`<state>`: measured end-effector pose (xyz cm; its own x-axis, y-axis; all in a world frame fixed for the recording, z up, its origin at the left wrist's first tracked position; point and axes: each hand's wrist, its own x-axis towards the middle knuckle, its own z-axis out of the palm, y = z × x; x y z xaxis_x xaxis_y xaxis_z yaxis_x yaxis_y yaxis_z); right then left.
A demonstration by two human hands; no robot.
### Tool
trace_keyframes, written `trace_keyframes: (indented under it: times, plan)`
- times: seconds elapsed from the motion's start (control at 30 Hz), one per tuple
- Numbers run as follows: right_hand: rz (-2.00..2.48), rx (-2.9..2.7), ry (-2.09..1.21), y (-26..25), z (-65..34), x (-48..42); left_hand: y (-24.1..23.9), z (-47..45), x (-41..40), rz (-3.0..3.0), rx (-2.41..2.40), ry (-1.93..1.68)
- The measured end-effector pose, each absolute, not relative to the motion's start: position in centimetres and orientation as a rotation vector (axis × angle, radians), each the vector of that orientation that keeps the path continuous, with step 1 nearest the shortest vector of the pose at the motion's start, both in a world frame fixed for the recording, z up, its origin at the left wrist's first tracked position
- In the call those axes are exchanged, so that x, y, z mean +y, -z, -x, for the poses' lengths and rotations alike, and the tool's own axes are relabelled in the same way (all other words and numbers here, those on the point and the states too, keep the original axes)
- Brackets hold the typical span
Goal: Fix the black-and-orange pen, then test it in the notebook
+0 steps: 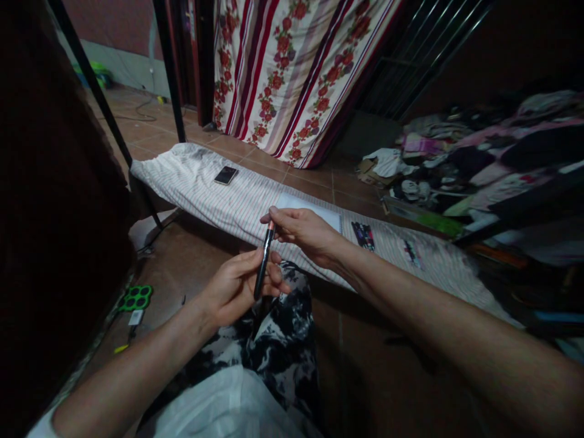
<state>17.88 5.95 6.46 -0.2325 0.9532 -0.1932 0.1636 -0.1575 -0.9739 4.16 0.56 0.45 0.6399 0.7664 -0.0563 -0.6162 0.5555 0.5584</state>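
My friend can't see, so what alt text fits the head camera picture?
A person's left hand and right hand hold a dark pen-like stick. Beyond, a phone and white spiral pad lie on striped cloth.

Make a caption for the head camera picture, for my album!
Left hand and right hand hold a pen; notebook and phone lie beyond.

Room right of phone (pixel 225 176), 2 poles (pixel 170 73) left

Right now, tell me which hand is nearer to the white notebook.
Right. The right hand is in front of the white notebook, partly covering it from view, at the pen's upper end; the left hand is farther back, nearer the body, around the lower part.
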Motion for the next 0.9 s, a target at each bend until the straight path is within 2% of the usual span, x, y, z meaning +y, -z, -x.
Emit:
trace_keyframes:
  times: [0.33, 0.6, 0.9]
  plan:
    - [1.242, -1.636, -1.184, -6.2, -18.6, 4.5, 0.2, -5.2, -0.3, -0.855, 0.637, -1.024]
    - [1.218, -1.613, -1.186, -6.3, -18.7, 4.1, 0.2, -5.5, -0.3, -1.052, 0.905, -1.168]
    - [1.222, -1.599, -1.174, -6.1, -18.8, 4.0, -0.1, -5.2, -0.3, -1.041, 0.891, -1.158]
